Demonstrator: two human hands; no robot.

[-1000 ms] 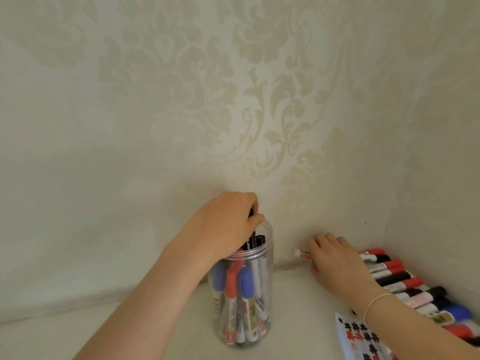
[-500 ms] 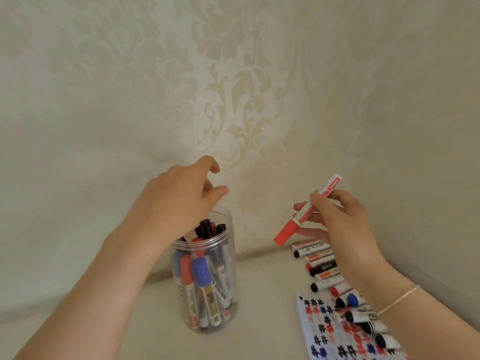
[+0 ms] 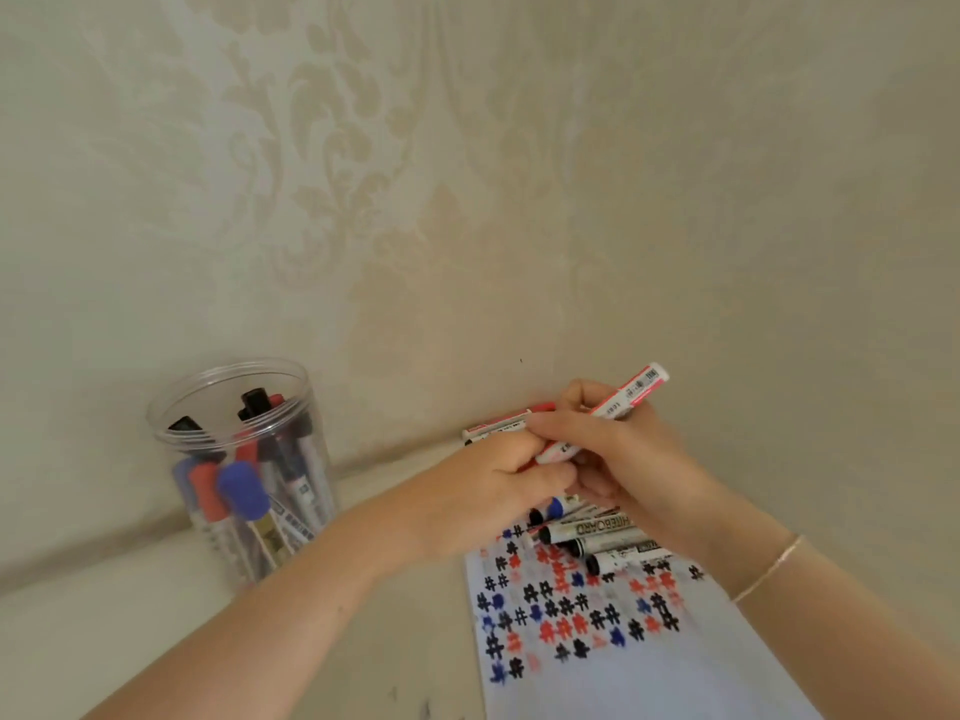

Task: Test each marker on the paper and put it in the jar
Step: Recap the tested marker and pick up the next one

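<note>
Hands meet on a red marker (image 3: pixel 605 410) above the paper (image 3: pixel 623 662).
Right hand (image 3: pixel 631 454) grips the barrel; left hand (image 3: pixel 498 491) seemingly pinches the hidden cap to uncap it, the jar (image 3: pixel 244 470) waiting far left.

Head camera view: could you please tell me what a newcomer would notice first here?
Probably both hands meeting mid-frame on a red marker: the right hand holds its barrel, the left hand grips its cap end. Below lies paper covered in hash marks, and a clear jar of markers stands at left.
</note>
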